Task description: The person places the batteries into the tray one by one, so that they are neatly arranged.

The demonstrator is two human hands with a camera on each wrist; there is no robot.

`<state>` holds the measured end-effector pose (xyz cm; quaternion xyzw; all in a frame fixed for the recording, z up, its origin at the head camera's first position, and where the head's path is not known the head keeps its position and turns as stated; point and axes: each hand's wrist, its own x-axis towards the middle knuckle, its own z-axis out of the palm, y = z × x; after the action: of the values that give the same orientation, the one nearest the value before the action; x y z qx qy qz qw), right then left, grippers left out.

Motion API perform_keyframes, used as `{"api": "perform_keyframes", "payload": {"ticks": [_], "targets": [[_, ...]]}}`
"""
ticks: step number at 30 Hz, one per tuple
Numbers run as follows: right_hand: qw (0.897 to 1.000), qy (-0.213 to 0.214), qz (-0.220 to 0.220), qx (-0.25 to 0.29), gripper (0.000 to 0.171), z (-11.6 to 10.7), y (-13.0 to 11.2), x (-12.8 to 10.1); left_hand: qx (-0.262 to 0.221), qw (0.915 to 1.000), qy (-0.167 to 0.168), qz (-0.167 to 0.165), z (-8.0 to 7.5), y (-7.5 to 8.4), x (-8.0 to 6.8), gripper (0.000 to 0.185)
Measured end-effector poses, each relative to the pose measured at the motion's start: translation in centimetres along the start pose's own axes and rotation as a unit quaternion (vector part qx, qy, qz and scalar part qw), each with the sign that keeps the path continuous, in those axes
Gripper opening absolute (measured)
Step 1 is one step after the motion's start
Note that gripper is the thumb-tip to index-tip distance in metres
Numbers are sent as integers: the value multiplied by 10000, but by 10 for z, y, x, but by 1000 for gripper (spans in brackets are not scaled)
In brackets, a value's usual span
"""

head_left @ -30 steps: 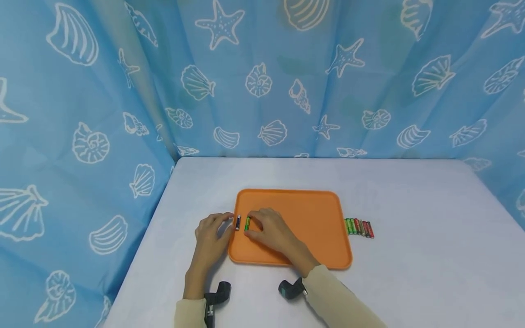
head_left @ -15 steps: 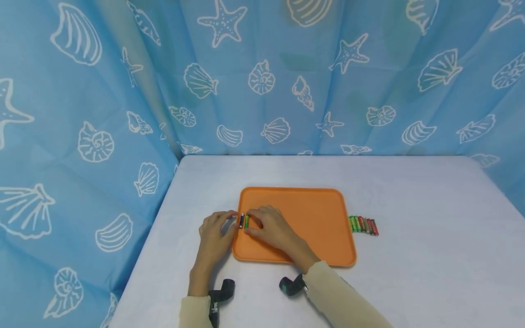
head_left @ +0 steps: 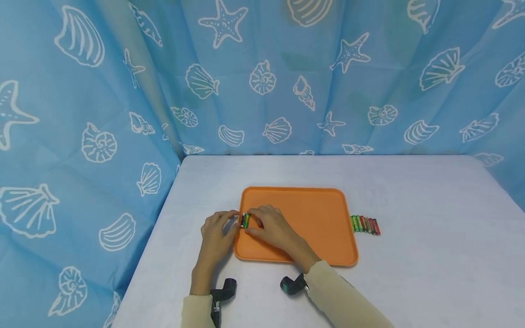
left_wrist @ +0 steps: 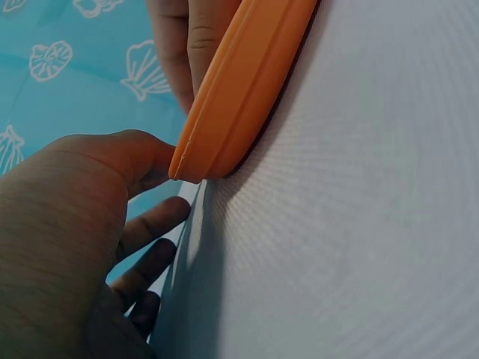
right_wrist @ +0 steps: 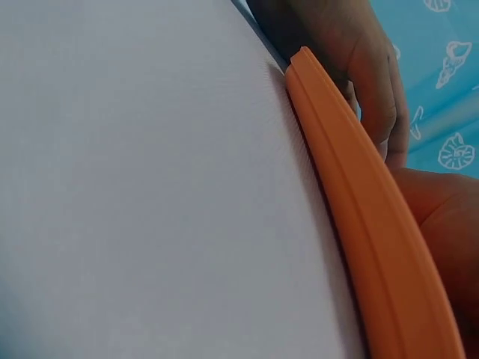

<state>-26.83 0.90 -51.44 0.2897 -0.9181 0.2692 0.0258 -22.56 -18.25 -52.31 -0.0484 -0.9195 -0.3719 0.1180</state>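
Lining up two batteries [head_left: 245,220] at the tray's [head_left: 311,214] nine o'clock edge: right hand [head_left: 270,229] pinches one, left hand [head_left: 216,233] fingertips steady the other; keep ends flush.

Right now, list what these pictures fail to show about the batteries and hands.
- Head view: the two batteries on the tray are too small to read; the right hand covers part of them.
- Wrist views: the tray's rim hides the batteries.
- Head view: the left hand, its grip unclear.
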Motion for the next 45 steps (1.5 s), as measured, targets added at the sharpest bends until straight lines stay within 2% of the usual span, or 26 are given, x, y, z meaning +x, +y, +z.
{"api": "perform_keyframes", "payload": {"ticks": [6, 10, 15, 19, 25, 29, 35, 39, 45], "targets": [[9997, 28, 185, 125, 54, -8, 3, -9, -27, 9999, -23, 94, 6, 5, 1, 30], [9997, 118, 96, 187, 51, -20, 5, -21, -23, 9999, -17, 166, 8, 8, 1, 31], [9975, 623, -120, 296, 44, -46, 9, -41, -80, 9998, -18, 159, 5, 14, 2, 31], [9937, 1049, -158, 354, 38, -64, 15, -59, -72, 9999, -119, 9, 1, 16, 2, 31], [9933, 1105, -167, 300, 39, -87, 26, -79, -85, 9997, -176, -129, -1, 10, 2, 33], [9919, 1215, -150, 337, 38, -97, 46, -95, -74, 9996, -193, -200, -1, 7, 0, 33], [9807, 1900, -301, 335, 39, -106, 89, -125, -18, 9997, -191, -154, -3, 4, 0, 33], [9774, 2101, 121, 209, 40, -110, 116, -149, 20, 9996, -230, -150, -2, 3, -1, 33], [9746, 2128, 686, -84, 46, -127, 153, -181, 47, 9994, -294, -196, 1, 4, -2, 33]]}}
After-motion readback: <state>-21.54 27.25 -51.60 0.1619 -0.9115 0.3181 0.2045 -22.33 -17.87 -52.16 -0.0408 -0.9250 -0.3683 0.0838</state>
